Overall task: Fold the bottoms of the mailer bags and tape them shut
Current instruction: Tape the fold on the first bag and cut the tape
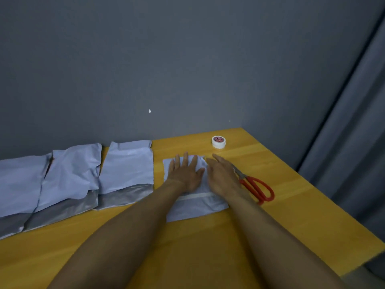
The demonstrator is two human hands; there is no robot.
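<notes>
A small pale mailer bag lies flat on the yellow table, with a strip of white tape across it near my wrists. My left hand presses flat on the bag with fingers spread and straight. My right hand lies flat along the bag's right edge, fingers straight. A roll of white tape stands beyond the bag toward the wall.
Red-handled scissors lie just right of my right hand. Three larger pale mailer bags with grey flaps lie in an overlapping row at the left. A grey wall stands behind; the table's right edge drops off beside a grey curtain.
</notes>
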